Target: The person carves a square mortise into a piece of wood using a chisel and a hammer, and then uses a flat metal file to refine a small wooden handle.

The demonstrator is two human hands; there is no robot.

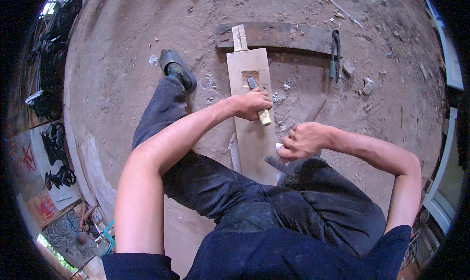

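Observation:
My left hand point(252, 105) is closed round a chisel point(264, 117) with a pale yellowish handle. Its dark blade points away from me into a rough rectangular recess point(249, 77) cut in a light wooden board point(257, 148). The board runs lengthwise between my legs, its narrow far end resting on a dark curved plank point(279, 35). To the right of the board, my right hand point(308, 139) has its fingers curled closed. A greyish-brown bar point(316, 109) sticks out beyond that hand, and a dark blunt piece point(278, 163) shows below it; whether they are one tool, I cannot tell.
A dark two-armed tool like pliers point(335, 55) with a greenish grip leans at the plank's right end. Small stones point(367, 86) and pale scraps lie on the dirt floor point(117, 79). My left foot, in a dark shoe point(176, 67), stands left of the board.

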